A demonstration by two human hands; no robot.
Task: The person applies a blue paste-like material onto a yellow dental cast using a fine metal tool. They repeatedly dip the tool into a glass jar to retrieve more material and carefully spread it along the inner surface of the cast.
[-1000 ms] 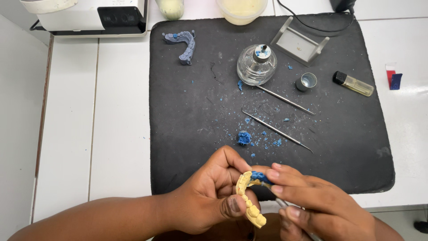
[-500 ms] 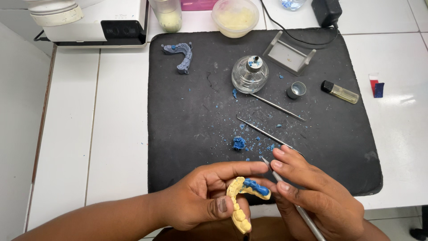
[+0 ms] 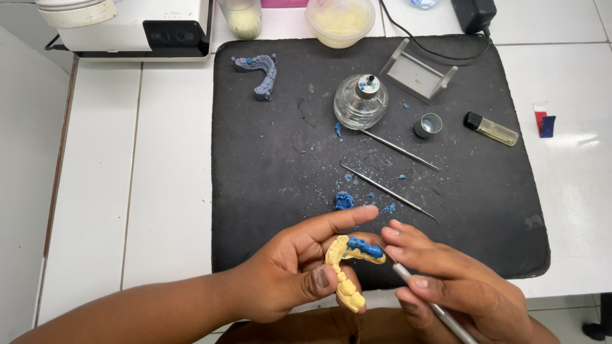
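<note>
- Yellow dental cast (image 3: pixel 344 280) with blue wax (image 3: pixel 364 247) on it, pinched in left hand (image 3: pixel 287 274) at near edge of black mat (image 3: pixel 268 191).
- Right hand (image 3: pixel 452 286) closed around thin metal tool (image 3: pixel 433 309), tip seemingly at the wax, partly hidden.
- Glass burner (image 3: pixel 360 102), two metal picks (image 3: pixel 389 188), grey cast (image 3: pixel 260 71) lie on mat, well apart.

Place: we see a dental lab bench.
Evidence: our spirit lamp (image 3: pixel 360 102), wax tools (image 3: pixel 389 188), yellow tooth cast (image 3: pixel 344 280).
</note>
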